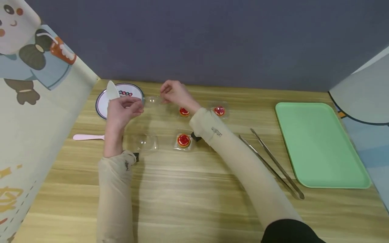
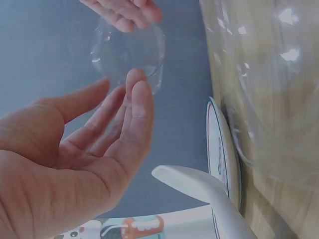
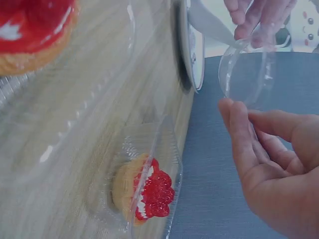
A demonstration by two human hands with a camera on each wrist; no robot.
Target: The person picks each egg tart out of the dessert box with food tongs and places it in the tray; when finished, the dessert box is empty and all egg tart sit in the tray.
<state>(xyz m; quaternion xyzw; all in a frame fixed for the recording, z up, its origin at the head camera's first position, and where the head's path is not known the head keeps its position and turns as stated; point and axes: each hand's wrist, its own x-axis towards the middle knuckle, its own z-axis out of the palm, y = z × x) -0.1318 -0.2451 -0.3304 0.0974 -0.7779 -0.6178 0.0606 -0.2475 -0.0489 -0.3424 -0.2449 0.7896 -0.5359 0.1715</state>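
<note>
Between both hands hangs a clear plastic lid (image 1: 152, 100) with a rounded dome. My left hand (image 1: 121, 109) pinches its left edge between thumb and fingertips; my right hand (image 1: 176, 92) pinches the opposite edge. In the right wrist view the lid (image 3: 246, 74) is tipped up on its side above the table. Under the right wrist lies a red-topped tart (image 1: 184, 111), partly hidden. A second tart (image 1: 183, 140) sits on a clear plastic base, and a third tart (image 1: 219, 111) is in clear packaging. Another clear lid (image 1: 146, 142) lies near the left wrist.
Behind the left hand are a white plate (image 1: 101, 104) with a dark rim and a white utensil (image 1: 111, 90). A pink handle (image 1: 88, 137) lies left of the left wrist. Metal tongs (image 1: 273, 158) and a green tray (image 1: 322, 145) are to the right. A dark wall (image 1: 212, 44) bounds the back.
</note>
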